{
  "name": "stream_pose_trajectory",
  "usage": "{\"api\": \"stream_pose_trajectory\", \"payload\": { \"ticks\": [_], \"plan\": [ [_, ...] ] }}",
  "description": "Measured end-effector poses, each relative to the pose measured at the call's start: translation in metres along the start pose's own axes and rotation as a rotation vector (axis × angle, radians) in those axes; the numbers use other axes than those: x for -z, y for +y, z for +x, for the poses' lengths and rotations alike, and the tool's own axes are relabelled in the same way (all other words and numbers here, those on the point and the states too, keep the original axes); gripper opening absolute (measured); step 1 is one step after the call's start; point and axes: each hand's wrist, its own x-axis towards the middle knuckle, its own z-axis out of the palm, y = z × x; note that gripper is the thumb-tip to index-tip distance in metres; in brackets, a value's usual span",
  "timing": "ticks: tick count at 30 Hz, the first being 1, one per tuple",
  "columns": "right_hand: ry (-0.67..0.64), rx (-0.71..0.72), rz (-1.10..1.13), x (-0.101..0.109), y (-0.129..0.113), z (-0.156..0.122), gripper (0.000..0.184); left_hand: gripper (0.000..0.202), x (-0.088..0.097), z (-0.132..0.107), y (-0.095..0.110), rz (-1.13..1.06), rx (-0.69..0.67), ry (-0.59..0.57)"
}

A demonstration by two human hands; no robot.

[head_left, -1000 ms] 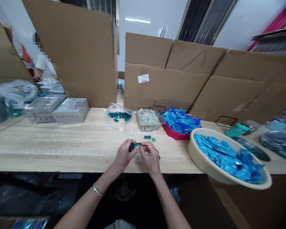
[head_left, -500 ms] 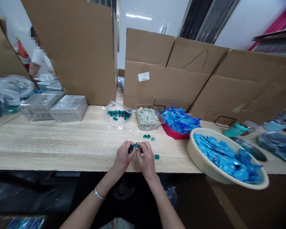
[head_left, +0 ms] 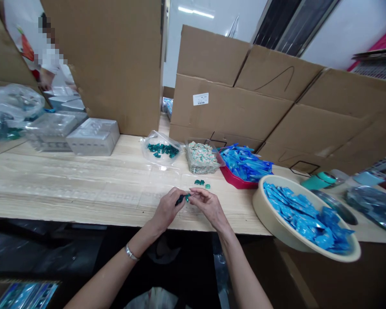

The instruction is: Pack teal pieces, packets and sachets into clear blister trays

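Note:
In front of me, above the table edge, my left hand (head_left: 170, 207) is closed around a dark blue-green piece (head_left: 179, 200), mostly covered by its fingers. My right hand (head_left: 209, 206) meets it from the right, thumb and forefinger at a small bright green translucent piece (head_left: 187, 198) that touches the dark one. Just beyond the hands, several small green pieces (head_left: 201, 183) lie in a short row on a clear plastic sheet. A clear bag (head_left: 148, 148) farther back holds many dark green pieces (head_left: 162, 150).
Behind the hands stands a clear tub (head_left: 193, 165) of small printed pieces. Right of it are a red tray (head_left: 233, 180) of blue packets and a cream basin (head_left: 260, 199) of blue sachets. Clear boxes (head_left: 93, 136) sit at left. Cardboard (head_left: 231, 103) walls the back; a person (head_left: 48, 64) is beyond.
My right hand has shifted right and turned flatter, its fingers less curled. The lone green piece on the table beside it no longer shows. My left hand keeps its grip; the view has tilted slightly.

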Motion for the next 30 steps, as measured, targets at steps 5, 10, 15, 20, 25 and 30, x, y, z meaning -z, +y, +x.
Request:
{"api": "stream_pose_trajectory", "payload": {
  "ticks": [5, 10, 15, 20, 25, 30],
  "plan": [
    [0.032, 0.038, -0.024, 0.001, 0.005, 0.001, 0.024, 0.012, 0.002, 0.0, -0.001, 0.007, 0.0, 0.011],
    [0.245, 0.314, -0.383, 0.026, 0.015, 0.026, 0.016, 0.011, 0.007, -0.004, -0.006, -0.037, 0.146, 0.123],
    [0.111, 0.458, -0.74, 0.039, 0.029, 0.063, 0.01, 0.013, 0.011, -0.01, -0.003, -0.222, 0.377, 0.121],
    [-0.034, 0.488, -0.886, 0.034, 0.043, 0.08, 0.014, 0.028, 0.018, -0.012, 0.005, -0.652, 0.742, 0.02],
    [-0.079, 0.495, -0.928, 0.031, 0.05, 0.082, 0.013, 0.032, 0.028, -0.012, 0.004, -1.012, 0.818, 0.04],
    [-0.05, 0.457, -0.968, 0.031, 0.054, 0.085, 0.009, 0.034, 0.03, -0.005, 0.002, -1.336, 0.86, 0.056]
  ]
}}
